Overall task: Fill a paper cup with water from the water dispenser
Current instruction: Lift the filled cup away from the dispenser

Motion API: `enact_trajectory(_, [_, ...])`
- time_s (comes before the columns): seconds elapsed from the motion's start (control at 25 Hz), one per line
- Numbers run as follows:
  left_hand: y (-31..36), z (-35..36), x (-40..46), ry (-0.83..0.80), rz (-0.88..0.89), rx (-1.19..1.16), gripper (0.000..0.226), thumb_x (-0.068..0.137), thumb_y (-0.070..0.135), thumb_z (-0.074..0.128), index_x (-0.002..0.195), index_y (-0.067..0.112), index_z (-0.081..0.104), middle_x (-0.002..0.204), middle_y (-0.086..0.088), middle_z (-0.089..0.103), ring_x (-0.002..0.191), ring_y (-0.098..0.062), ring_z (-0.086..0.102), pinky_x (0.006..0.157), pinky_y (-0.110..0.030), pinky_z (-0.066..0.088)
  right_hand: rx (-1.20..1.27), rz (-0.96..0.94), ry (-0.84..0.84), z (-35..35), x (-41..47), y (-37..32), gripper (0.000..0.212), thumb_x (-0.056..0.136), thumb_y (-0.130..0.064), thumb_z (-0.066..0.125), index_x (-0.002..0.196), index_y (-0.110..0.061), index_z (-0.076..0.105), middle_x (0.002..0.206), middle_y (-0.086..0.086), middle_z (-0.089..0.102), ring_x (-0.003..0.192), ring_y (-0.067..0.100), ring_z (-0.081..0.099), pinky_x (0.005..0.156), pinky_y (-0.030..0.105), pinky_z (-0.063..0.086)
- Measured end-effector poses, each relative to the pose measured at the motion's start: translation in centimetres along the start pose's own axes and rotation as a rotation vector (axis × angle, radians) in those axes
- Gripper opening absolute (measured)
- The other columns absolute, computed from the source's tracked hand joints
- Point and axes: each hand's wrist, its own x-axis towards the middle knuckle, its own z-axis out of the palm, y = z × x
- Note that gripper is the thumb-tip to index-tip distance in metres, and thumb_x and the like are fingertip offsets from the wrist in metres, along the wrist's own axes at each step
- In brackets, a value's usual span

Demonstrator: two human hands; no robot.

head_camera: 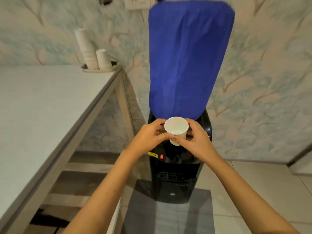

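Bench (42,98) fills the left side, big and white. Next to it stands the black water dispenser (175,183), with a blue cover (189,56) over its bottle. A stack of cups (86,49) sits on a plate at the far bench corner. The left hand (148,137) and right hand (197,141) both hold one white paper cup (176,128), upright, in front of the dispenser's top. Fingers (173,137) of both hands curl round its sides.

No readable text anywhere. Only a small pale logo low on the front of the black water dispenser (175,174), near 6 o'clock, and a yellow sticker (153,154) at its 9 o'clock edge, both too blurred to read.
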Motion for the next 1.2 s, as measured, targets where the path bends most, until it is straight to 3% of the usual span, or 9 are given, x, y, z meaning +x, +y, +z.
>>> enact_trajectory(0.24, [8.4, -7.1, 1.0, 0.043, 0.038, 0.015, 0.039, 0.081, 0.037, 0.074, 0.116, 0.030, 0.058, 0.107, 0.013, 0.071, 0.102, -0.001, 0.068, 0.088, -0.022, 0.055, 0.038, -0.109, -0.020, -2.5, 4.5, -8.9, 0.060, 0.072, -0.049, 0.077, 0.120, -0.028, 0.049, 0.123, -0.006, 0.056, 0.110, 0.013, 0.055, 0.082, 0.024, 0.053])
enact_trajectory(0.36, [10.8, -10.9, 0.7, 0.059, 0.026, -0.023, 0.050, 0.081, 0.037, 0.071, 0.124, 0.016, 0.057, 0.119, -0.004, 0.070, 0.110, -0.014, 0.066, 0.097, -0.038, 0.053, 0.101, -0.155, -0.071, -2.3, 6.0, -13.1, 0.050, 0.074, -0.047, 0.077, 0.113, -0.036, 0.048, 0.113, -0.015, 0.056, 0.100, 0.007, 0.058, 0.065, 0.010, 0.050])
enact_trajectory(0.44, [11.5, -13.4, 0.2, 0.059, 0.012, -0.032, 0.042, 0.085, 0.032, 0.069, 0.123, 0.017, 0.058, 0.113, -0.001, 0.071, 0.101, -0.008, 0.068, 0.086, -0.033, 0.056, 0.145, -0.164, -0.091, -1.5, 6.7, -15.5, 0.049, 0.073, -0.047, 0.077, 0.112, -0.035, 0.050, 0.107, -0.020, 0.056, 0.099, 0.006, 0.060, 0.064, 0.010, 0.050])
enact_trajectory(0.52, [11.7, -16.2, -0.8, 0.053, 0.002, -0.016, 0.036, 0.087, 0.032, 0.069, 0.121, 0.024, 0.060, 0.110, 0.006, 0.072, 0.094, 0.000, 0.068, 0.076, -0.022, 0.054, 0.173, -0.167, -0.109, 0.3, 7.3, -17.8, 0.049, 0.074, -0.046, 0.077, 0.113, -0.032, 0.051, 0.103, -0.022, 0.054, 0.101, 0.009, 0.060, 0.073, 0.019, 0.054])
enact_trajectory(0.64, [10.6, -21.1, -3.4, 0.081, -0.038, -0.031, 0.052, 0.081, 0.040, 0.071, 0.128, 0.023, 0.056, 0.119, 0.005, 0.070, 0.106, -0.006, 0.066, 0.086, -0.027, 0.056, 0.209, -0.158, -0.148, 4.8, 8.0, -21.1, 0.052, 0.074, -0.044, 0.078, 0.117, -0.028, 0.052, 0.102, -0.021, 0.053, 0.105, 0.015, 0.060, 0.086, 0.037, 0.057])
enact_trajectory(0.72, [9.4, -23.8, -5.1, 0.091, -0.077, -0.033, 0.060, 0.080, 0.042, 0.074, 0.133, 0.022, 0.052, 0.126, 0.002, 0.066, 0.115, -0.014, 0.063, 0.093, -0.033, 0.054, 0.225, -0.145, -0.166, 7.8, 8.2, -22.6, 0.057, 0.074, -0.042, 0.079, 0.121, -0.024, 0.053, 0.105, -0.017, 0.057, 0.107, 0.017, 0.060, 0.090, 0.042, 0.056])
enact_trajectory(0.92, [4.3, -29.8, -10.1, 0.137, -0.193, -0.013, 0.064, 0.080, 0.041, 0.069, 0.136, 0.021, 0.047, 0.133, -0.001, 0.059, 0.120, -0.021, 0.058, 0.097, -0.038, 0.054, 0.249, -0.101, -0.233, 17.5, 7.9, -24.8, 0.058, 0.074, -0.037, 0.080, 0.122, -0.021, 0.053, 0.117, 0.002, 0.061, 0.105, 0.019, 0.061, 0.087, 0.042, 0.056])
enact_trajectory(1.08, [-0.6, -32.1, -13.3, 0.190, -0.252, -0.049, 0.065, 0.084, 0.039, 0.067, 0.141, 0.020, 0.043, 0.140, -0.004, 0.053, 0.123, -0.024, 0.055, 0.100, -0.041, 0.052, 0.268, -0.059, -0.262, 24.3, 7.0, -25.1, 0.057, 0.073, -0.036, 0.081, 0.121, -0.023, 0.052, 0.107, -0.009, 0.058, 0.096, 0.010, 0.058, 0.071, 0.019, 0.050])
enact_trajectory(1.2, [-3.4, -32.9, -15.2, 0.216, -0.280, -0.095, 0.066, 0.084, 0.038, 0.067, 0.142, 0.020, 0.042, 0.141, -0.003, 0.052, 0.124, -0.024, 0.054, 0.101, -0.041, 0.052, 0.268, -0.010, -0.285, 28.0, 6.3, -24.6, 0.064, 0.073, -0.041, 0.080, 0.126, -0.023, 0.050, 0.117, -0.004, 0.057, 0.106, 0.018, 0.057, 0.083, 0.030, 0.053])
